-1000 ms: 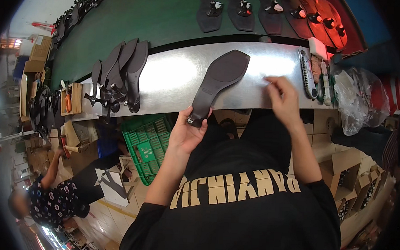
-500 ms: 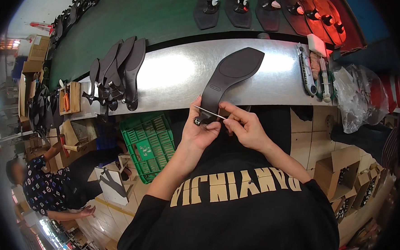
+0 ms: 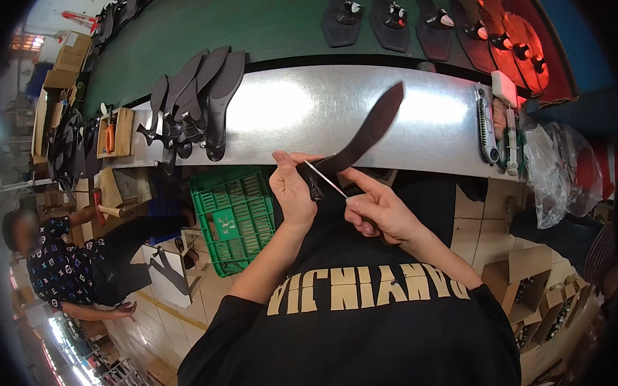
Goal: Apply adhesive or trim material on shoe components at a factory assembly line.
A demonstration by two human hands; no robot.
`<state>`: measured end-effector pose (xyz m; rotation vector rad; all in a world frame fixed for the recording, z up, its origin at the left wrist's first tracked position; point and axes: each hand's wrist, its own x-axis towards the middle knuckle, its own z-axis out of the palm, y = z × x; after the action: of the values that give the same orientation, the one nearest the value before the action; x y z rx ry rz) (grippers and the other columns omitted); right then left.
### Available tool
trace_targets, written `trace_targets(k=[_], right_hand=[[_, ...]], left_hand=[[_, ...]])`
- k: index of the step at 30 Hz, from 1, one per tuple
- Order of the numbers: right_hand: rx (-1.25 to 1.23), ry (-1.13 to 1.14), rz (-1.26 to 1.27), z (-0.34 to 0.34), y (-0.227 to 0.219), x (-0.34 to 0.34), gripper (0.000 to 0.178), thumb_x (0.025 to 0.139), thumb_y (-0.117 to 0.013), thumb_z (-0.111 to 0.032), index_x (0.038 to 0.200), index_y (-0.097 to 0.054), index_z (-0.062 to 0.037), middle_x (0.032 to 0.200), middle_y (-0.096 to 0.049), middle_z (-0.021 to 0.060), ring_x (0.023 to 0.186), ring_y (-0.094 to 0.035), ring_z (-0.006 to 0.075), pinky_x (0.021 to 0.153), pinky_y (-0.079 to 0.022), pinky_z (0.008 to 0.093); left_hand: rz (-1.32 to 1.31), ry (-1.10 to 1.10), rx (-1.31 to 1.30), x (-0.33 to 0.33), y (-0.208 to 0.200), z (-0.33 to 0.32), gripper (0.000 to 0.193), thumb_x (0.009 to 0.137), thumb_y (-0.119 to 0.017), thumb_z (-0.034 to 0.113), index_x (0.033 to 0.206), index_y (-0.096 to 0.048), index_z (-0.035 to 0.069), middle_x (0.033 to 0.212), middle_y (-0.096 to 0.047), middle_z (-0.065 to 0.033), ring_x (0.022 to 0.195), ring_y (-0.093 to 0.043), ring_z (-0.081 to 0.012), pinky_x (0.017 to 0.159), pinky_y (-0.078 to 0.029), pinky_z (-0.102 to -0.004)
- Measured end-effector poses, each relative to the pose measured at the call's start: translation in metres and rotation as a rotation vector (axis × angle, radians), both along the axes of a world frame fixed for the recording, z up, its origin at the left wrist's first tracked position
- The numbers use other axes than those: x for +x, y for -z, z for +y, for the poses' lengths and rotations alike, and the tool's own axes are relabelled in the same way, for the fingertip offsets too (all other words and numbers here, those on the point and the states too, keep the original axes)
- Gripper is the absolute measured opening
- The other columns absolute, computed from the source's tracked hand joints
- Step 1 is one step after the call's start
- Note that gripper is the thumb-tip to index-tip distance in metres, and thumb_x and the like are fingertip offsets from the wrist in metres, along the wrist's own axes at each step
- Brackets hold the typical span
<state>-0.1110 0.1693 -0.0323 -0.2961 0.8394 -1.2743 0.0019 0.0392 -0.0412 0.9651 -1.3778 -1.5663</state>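
Note:
In front of me a dark shoe sole with a small heel (image 3: 368,130) is held tilted, seen nearly edge-on, its toe end pointing up and right over the metal bench edge. My left hand (image 3: 293,194) is closed around its heel end, thumb raised. A thin, shiny metal rod (image 3: 328,180) slants across the heel end, and its lower end is pinched in my right hand (image 3: 386,212). The right index finger reaches toward the underside of the sole. Where the rod's upper tip touches, beside my left fingers, I cannot make out.
A steel bench (image 3: 277,132) fronts a green belt (image 3: 262,23) carrying soles with heels. More heeled soles (image 3: 201,96) are stacked at the left. A utility knife (image 3: 486,125) lies right. Below are a green crate (image 3: 232,220) and cardboard boxes (image 3: 518,277). Another person (image 3: 67,264) sits left.
The sole has been rolled from showing its broad face to nearly edge-on. My left hand has turned with it, and the rod now slants more steeply.

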Motion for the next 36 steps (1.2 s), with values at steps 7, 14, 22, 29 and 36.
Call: trace_targets(k=[7,14,22,29,36], right_hand=[[-0.127,0.113,0.214,-0.003,0.004,-0.010,0.029,0.095,-0.050,-0.011,0.122,-0.056,-0.0025,0.066,-0.054,0.0014,0.049,-0.045,0.0054,0.042,-0.033,0.0188],[-0.414,0.297,1.423,-0.004,-0.004,-0.001,0.011,0.084,-0.061,0.000,0.094,-0.065,0.0004,0.074,-0.063,0.0108,0.060,-0.061,0.0221,0.054,-0.047,0.0306],[-0.563,0.183,1.314,-0.002,-0.022,0.010,0.014,0.078,-0.063,0.004,0.092,-0.064,-0.0006,0.073,-0.062,0.0112,0.063,-0.063,0.0250,0.055,-0.049,0.0318],[-0.343,0.383,1.480,-0.009,-0.009,0.002,0.006,0.083,-0.062,-0.001,0.089,-0.061,-0.0019,0.076,-0.062,0.0132,0.068,-0.063,0.0302,0.059,-0.050,0.0363],[-0.258,0.291,1.439,-0.008,0.004,0.015,0.008,0.085,-0.060,-0.005,0.082,-0.053,-0.0030,0.070,-0.055,0.0131,0.063,-0.058,0.0334,0.055,-0.046,0.0412]], left_hand=[[-0.028,0.019,-0.110,0.007,-0.006,-0.008,0.084,0.098,-0.014,0.063,0.071,-0.061,-0.002,0.069,-0.064,-0.0083,0.065,-0.058,-0.0141,0.068,-0.044,-0.0221],[-0.059,0.106,-0.049,0.005,-0.025,-0.004,0.099,0.085,0.000,0.078,0.071,-0.059,0.000,0.067,-0.061,-0.0068,0.064,-0.055,-0.0155,0.069,-0.044,-0.0221],[0.250,0.161,0.375,0.012,-0.010,-0.021,0.086,0.085,-0.020,0.080,0.075,-0.058,0.004,0.066,-0.061,-0.0059,0.060,-0.056,-0.0143,0.056,-0.044,-0.0228],[0.416,0.071,0.986,-0.008,-0.009,-0.007,0.052,0.087,-0.053,0.062,0.077,-0.060,0.011,0.072,-0.062,-0.0047,0.071,-0.061,-0.0223,0.069,-0.047,-0.0375],[0.312,0.064,1.014,-0.018,0.012,-0.015,0.067,0.084,-0.045,0.075,0.067,-0.054,0.011,0.062,-0.057,-0.0050,0.065,-0.058,-0.0225,0.066,-0.046,-0.0329]])
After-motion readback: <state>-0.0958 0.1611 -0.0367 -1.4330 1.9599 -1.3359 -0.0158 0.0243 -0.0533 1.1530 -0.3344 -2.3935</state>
